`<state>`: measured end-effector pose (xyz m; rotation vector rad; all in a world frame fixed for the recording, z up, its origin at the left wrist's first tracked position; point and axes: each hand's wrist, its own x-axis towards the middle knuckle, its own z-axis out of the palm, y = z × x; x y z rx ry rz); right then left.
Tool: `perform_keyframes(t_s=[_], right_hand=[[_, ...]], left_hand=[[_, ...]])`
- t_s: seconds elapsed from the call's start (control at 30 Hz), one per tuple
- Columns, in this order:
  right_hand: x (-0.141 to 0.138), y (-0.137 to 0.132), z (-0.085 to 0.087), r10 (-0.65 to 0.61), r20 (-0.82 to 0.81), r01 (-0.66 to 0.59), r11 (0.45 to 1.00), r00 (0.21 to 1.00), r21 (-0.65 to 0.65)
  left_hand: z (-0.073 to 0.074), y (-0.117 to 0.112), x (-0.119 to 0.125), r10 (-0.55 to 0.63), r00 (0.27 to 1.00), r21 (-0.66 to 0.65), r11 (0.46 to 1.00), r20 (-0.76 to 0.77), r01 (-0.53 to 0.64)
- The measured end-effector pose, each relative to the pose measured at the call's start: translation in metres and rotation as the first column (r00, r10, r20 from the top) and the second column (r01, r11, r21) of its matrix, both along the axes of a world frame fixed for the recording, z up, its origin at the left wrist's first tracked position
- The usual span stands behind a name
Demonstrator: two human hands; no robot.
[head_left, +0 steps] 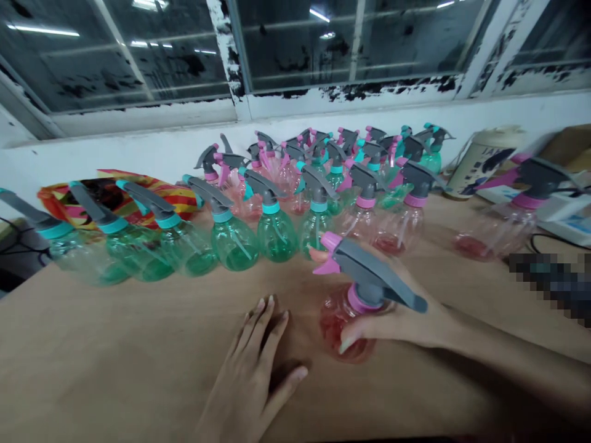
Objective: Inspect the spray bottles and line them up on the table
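Note:
My right hand (406,317) is wrapped round a pink spray bottle (344,320) with a grey trigger head and a pink collar, standing on the brown table (115,369). My left hand (256,369) lies flat on the table just left of that bottle, fingers stretched out and holding nothing. Behind them stands a row of green spray bottles (233,237) with teal collars. Further back are several pink spray bottles (397,227).
A striped red and yellow bag (138,194) lies at the back left. A pale jar (482,160) and another pink bottle (503,227) stand at the right, near a black cable (549,240). A white wall and dark windows run along the far side.

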<state>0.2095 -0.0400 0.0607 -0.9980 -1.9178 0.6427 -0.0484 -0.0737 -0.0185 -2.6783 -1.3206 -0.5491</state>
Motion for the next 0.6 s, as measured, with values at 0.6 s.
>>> perform_keyframes(t_s=[0.6], right_hand=[[0.089, -0.035, 0.002, -0.35, 0.149, 0.344, 0.937, 0.925, 0.063]], left_hand=[[0.048, 0.024, 0.05, -0.232, 0.967, -0.061, 0.972, -0.102, 0.227]])
